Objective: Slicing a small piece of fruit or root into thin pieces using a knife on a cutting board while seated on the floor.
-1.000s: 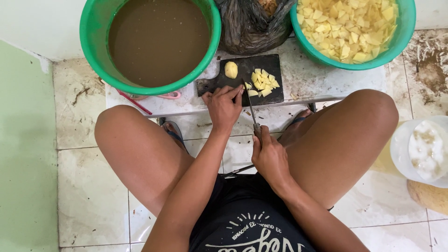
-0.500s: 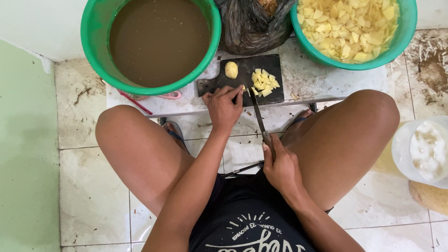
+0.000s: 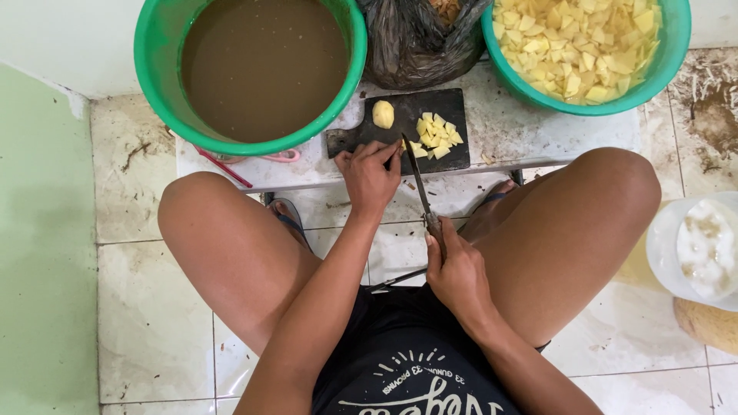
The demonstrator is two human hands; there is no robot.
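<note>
My right hand (image 3: 459,270) grips a knife (image 3: 421,190) by its handle, the blade pointing away towards a black cutting board (image 3: 407,107). My left hand (image 3: 370,173) rests on the board's near edge, fingertips touching the blade near its tip. On the board lie a peeled potato half (image 3: 383,114) and a small heap of yellow potato cubes (image 3: 435,137). I cannot tell whether the left fingers pinch a piece.
A green basin of brown water (image 3: 261,65) stands at the back left, a green basin of cut potato cubes (image 3: 578,46) at the back right, a black plastic bag (image 3: 419,38) between them. A white container (image 3: 698,250) sits on the tiled floor at the right. My bare knees flank the low white platform (image 3: 530,131).
My right hand has pulled the knife back towards my body, and my left hand has slid along the blade towards its tip at the board's edge.
</note>
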